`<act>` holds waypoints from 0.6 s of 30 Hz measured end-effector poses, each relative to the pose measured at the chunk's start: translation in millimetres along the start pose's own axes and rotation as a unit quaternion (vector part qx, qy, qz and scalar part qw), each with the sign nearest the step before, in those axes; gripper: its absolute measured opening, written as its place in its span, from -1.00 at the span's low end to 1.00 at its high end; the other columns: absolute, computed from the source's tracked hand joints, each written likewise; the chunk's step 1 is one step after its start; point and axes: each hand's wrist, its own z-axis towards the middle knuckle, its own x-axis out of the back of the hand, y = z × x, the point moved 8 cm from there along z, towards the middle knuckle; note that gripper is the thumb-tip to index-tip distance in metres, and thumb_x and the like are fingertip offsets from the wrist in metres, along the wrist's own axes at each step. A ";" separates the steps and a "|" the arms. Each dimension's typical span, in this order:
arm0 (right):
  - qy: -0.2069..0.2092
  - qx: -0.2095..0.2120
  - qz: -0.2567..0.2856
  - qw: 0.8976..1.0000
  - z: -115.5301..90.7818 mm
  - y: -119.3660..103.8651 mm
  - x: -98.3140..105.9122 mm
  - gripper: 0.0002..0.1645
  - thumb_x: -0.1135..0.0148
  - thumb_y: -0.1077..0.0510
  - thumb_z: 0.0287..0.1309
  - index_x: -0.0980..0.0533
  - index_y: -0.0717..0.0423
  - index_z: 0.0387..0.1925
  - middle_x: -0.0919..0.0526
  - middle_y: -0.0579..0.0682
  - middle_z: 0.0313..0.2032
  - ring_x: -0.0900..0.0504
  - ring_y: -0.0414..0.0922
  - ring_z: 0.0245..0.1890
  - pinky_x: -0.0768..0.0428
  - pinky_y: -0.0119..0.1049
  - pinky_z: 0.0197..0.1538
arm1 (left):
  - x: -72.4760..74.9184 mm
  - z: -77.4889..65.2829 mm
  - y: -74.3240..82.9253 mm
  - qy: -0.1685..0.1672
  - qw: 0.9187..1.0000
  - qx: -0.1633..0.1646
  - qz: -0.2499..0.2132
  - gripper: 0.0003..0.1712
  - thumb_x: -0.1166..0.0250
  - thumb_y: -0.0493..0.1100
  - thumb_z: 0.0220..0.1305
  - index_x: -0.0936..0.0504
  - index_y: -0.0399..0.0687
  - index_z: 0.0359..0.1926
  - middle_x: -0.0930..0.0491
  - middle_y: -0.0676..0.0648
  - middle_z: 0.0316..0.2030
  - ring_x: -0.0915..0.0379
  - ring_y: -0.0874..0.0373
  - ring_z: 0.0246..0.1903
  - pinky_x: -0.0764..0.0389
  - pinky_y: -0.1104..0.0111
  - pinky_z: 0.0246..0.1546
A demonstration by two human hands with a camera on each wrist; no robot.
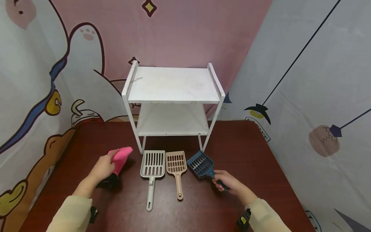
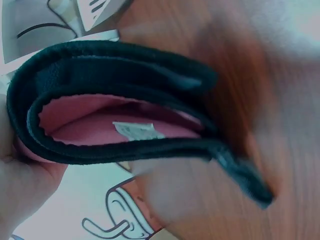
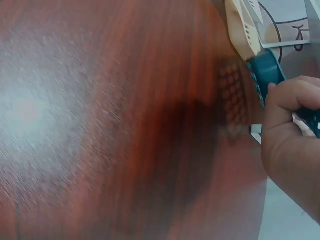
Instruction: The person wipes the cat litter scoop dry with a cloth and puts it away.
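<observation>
My left hand (image 1: pixel 103 167) holds a pink mitt (image 1: pixel 121 158) at its side, over the left part of the table. In the left wrist view the mitt's open, black-edged cuff (image 2: pixel 120 155) shows a pink lining and a white label. My right hand (image 1: pixel 224 181) grips the handle of a dark blue litter scoop (image 1: pixel 201 164). Its slotted head points up and left, and its shadow falls on the table in the right wrist view. Between the hands lie a pale grey litter scoop (image 1: pixel 151 190) and a smaller beige litter scoop (image 1: pixel 178 185), side by side with heads away from me.
A white two-tier shelf (image 1: pixel 174 83) stands at the back of the dark red-brown table (image 1: pixel 127 209), just behind the scoops. Behind and beside the table hang printed cloth walls (image 1: pixel 185 35). A dark wrist strap (image 1: pixel 244 220) sits at the right sleeve.
</observation>
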 end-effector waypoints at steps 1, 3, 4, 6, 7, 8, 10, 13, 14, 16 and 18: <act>-0.003 0.001 -0.002 1.000 -0.8 -1.7 0.8 -0.56 0.13 0.33 0.11 -0.14 0.49 0.02 -0.36 -0.16 -0.58 -0.23 -0.35 -0.73 -0.26 -0.50 -0.62 | 2.5 -0.4 0.8 0.001 1.000 -0.002 -0.002 -0.37 0.02 -0.48 0.07 -0.22 -0.51 0.25 -0.54 -0.44 -0.17 -0.37 0.05 -0.47 -0.40 0.29 -0.43; -0.011 0.002 -0.007 1.000 -2.6 -6.0 1.2 -0.56 0.13 0.32 0.11 -0.14 0.49 0.02 -0.36 -0.16 -0.59 -0.22 -0.35 -0.73 -0.25 -0.50 -0.63 | 7.4 -1.9 2.6 0.006 1.000 -0.003 -0.011 -0.37 0.03 -0.48 0.09 -0.22 -0.50 0.26 -0.52 -0.45 -0.12 -0.36 0.06 -0.46 -0.38 0.30 -0.41; -0.014 0.002 -0.008 1.000 -3.5 -8.1 1.1 -0.57 0.13 0.32 0.11 -0.15 0.48 0.01 -0.36 -0.16 -0.59 -0.23 -0.35 -0.74 -0.25 -0.50 -0.63 | 10.2 -2.8 3.9 0.008 1.000 -0.004 -0.017 -0.37 0.03 -0.48 0.09 -0.22 -0.49 0.27 -0.52 -0.44 -0.12 -0.35 0.07 -0.48 -0.37 0.30 -0.42; -0.021 -0.001 -0.009 1.000 -4.4 -11.5 1.2 -0.64 0.13 0.29 0.14 -0.21 0.43 -0.04 -0.37 -0.17 -0.60 -0.23 -0.36 -0.74 -0.26 -0.51 -0.64 | 15.1 -4.9 6.3 0.011 1.000 -0.004 -0.027 -0.36 0.05 -0.48 0.10 -0.22 -0.47 0.28 -0.51 -0.42 -0.14 -0.33 0.08 -0.51 -0.35 0.32 -0.47; -0.023 -0.003 -0.008 1.000 -4.5 -12.9 1.4 -0.71 0.14 0.26 0.20 -0.25 0.38 -0.08 -0.37 -0.17 -0.59 -0.24 -0.36 -0.75 -0.27 -0.51 -0.64 | 17.2 -5.9 7.7 0.011 0.999 -0.004 -0.031 -0.36 0.06 -0.48 0.10 -0.21 -0.47 0.28 -0.51 -0.42 -0.14 -0.32 0.09 -0.52 -0.34 0.34 -0.49; -0.024 -0.006 -0.007 1.000 -4.9 -14.3 1.9 -0.76 0.16 0.21 0.26 -0.30 0.33 -0.15 -0.38 -0.17 -0.60 -0.24 -0.36 -0.75 -0.28 -0.51 -0.64 | 19.3 -6.8 9.6 0.012 0.999 -0.008 -0.031 -0.36 0.06 -0.49 0.10 -0.22 -0.46 0.28 -0.50 -0.42 -0.12 -0.33 0.08 -0.51 -0.34 0.34 -0.49; -0.025 -0.009 -0.006 1.000 -5.6 -16.7 3.2 -0.72 0.21 0.11 0.36 -0.36 0.23 -0.29 -0.40 -0.18 -0.60 -0.26 -0.36 -0.76 -0.30 -0.51 -0.63 | 22.7 -8.1 14.0 0.014 0.999 -0.017 -0.029 -0.38 0.05 -0.49 0.10 -0.24 -0.46 0.27 -0.49 -0.43 -0.08 -0.37 0.06 -0.46 -0.37 0.34 -0.46; -0.025 -0.015 -0.007 1.000 -7.0 -19.3 5.2 -0.54 0.31 -0.02 0.43 -0.38 0.14 -0.45 -0.43 -0.19 -0.61 -0.27 -0.35 -0.76 -0.31 -0.49 -0.62 | 25.9 -9.0 20.4 0.014 0.999 -0.027 -0.026 -0.39 0.04 -0.49 0.10 -0.27 -0.44 0.25 -0.48 -0.45 -0.02 -0.42 0.02 -0.37 -0.40 0.31 -0.40; -0.024 -0.016 -0.009 1.000 -7.3 -19.9 5.7 -0.51 0.33 -0.02 0.43 -0.39 0.14 -0.48 -0.44 -0.19 -0.62 -0.28 -0.35 -0.77 -0.31 -0.49 -0.62 | 27.2 -9.0 22.8 0.016 0.999 -0.031 -0.023 -0.40 0.03 -0.49 0.10 -0.29 -0.44 0.25 -0.48 -0.44 -0.01 -0.43 0.01 -0.35 -0.41 0.30 -0.38; -0.026 -0.017 -0.016 0.999 -7.6 -21.3 5.6 -0.51 0.35 -0.01 0.44 -0.39 0.15 -0.46 -0.44 -0.19 -0.62 -0.28 -0.35 -0.77 -0.30 -0.48 -0.63 | 29.5 -8.9 26.9 0.017 0.999 -0.036 -0.022 -0.41 0.02 -0.48 0.11 -0.31 -0.43 0.24 -0.49 -0.43 -0.02 -0.43 0.02 -0.35 -0.41 0.30 -0.37; -0.028 -0.016 -0.023 0.999 -7.5 -22.5 5.0 -0.56 0.35 0.01 0.45 -0.36 0.17 -0.40 -0.45 -0.19 -0.61 -0.28 -0.35 -0.77 -0.30 -0.49 -0.64 | 31.4 -8.7 30.6 0.016 0.999 -0.037 -0.023 -0.42 0.03 -0.47 0.12 -0.31 -0.41 0.24 -0.50 -0.42 -0.04 -0.42 0.04 -0.39 -0.41 0.33 -0.40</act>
